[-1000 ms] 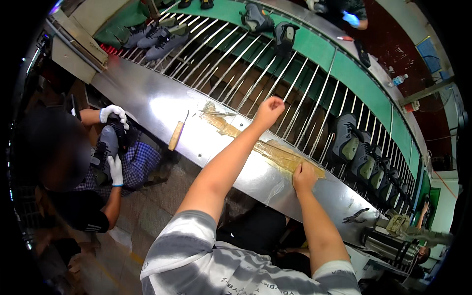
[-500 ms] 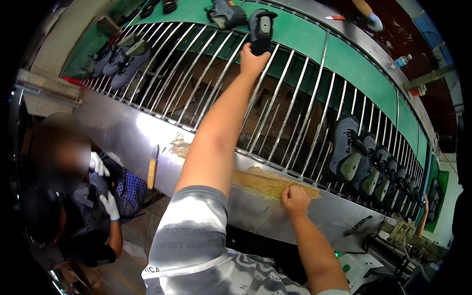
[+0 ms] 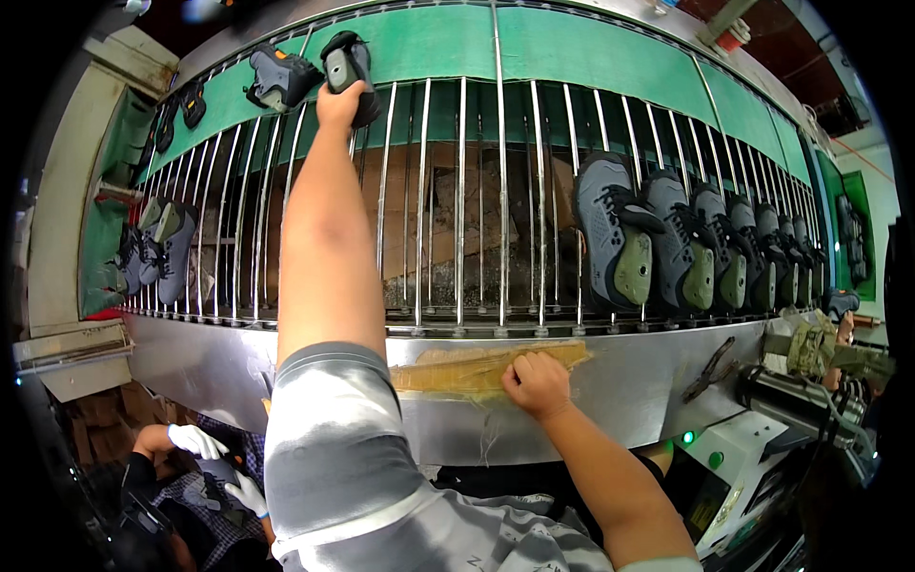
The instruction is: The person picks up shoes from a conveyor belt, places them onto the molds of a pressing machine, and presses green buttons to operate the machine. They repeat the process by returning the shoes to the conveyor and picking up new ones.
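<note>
My left arm reaches far over the metal roller rack. At its end my left hand (image 3: 339,105) is closed around a dark grey shoe (image 3: 360,63) with a black sole edge and a pale green insole area, over the green belt (image 3: 429,48). Just left of it another grey shoe (image 3: 276,76) with an orange accent lies on the belt. My right hand (image 3: 537,383) rests as a fist on the yellow-brown tape (image 3: 448,370) along the metal ledge, with nothing seen in it.
Several grey shoes (image 3: 602,224) stand in a row on the rack's right side, more (image 3: 176,253) at the left end. A co-worker's white-gloved hand (image 3: 250,493) handles a shoe at lower left. A machine with green lights (image 3: 748,467) stands at lower right.
My view has turned, so the rack runs more level and the shoe in my left hand appears further left. My right fist stays on the taped ledge.
</note>
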A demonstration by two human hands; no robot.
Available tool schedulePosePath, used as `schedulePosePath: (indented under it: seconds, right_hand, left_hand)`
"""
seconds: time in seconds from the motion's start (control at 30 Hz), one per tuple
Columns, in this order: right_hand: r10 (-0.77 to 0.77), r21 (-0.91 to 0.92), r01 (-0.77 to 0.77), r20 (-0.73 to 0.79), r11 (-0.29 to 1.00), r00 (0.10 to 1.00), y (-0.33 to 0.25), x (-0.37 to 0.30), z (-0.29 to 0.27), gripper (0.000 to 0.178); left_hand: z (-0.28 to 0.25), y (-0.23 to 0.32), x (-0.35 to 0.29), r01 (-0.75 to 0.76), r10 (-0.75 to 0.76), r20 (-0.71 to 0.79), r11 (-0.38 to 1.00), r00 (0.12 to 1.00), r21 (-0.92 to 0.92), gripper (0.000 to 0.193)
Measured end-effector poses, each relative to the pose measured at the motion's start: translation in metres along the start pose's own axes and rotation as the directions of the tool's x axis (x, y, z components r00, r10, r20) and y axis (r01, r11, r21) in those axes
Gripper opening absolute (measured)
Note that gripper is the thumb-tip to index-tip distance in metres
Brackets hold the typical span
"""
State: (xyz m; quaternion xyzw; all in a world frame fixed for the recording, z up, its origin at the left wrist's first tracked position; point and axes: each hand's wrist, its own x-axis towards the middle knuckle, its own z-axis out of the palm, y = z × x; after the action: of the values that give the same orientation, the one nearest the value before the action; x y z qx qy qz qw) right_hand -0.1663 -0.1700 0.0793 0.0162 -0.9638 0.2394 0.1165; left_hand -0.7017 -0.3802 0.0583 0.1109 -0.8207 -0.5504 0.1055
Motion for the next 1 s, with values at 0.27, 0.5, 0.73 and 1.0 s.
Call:
schedulePosePath:
  seconds: [0.27, 0.5, 0.73, 1.0]
  right_hand:
    - [-0.033, -0.007, 0.033, -0.045, 0.999, 0.998, 0.002, -0.013, 0.009, 0.016]
    - [-0.005, -0.044, 0.001, -0.074, 0.999, 0.997, 0.001, -0.020, 0.014, 0.015]
    - [0.216, 0.147, -0.209, -0.030, 0.967, 0.976, -0.011, -0.026, 0.002, 0.015]
    - [0.449, 0.821, -0.570, 0.494, 0.041, 0.744, -0.050, -0.179, -0.051, 0.057]
  left_hand:
    - [-0.110, -0.008, -0.102, 0.559, -0.263, 0.517, 0.594, 0.814, -0.578, 0.034]
    - [-0.216, -0.021, -0.377, 0.606, -0.249, 0.555, 0.388, 0.794, -0.694, 0.064]
    - [-0.285, 0.026, -0.584, 0.741, -0.139, 0.730, 0.208, 0.669, -0.639, 0.075]
    - [-0.364, 0.022, -0.715, 0.817, -0.252, 0.788, 0.315, 0.562, -0.483, 0.074]
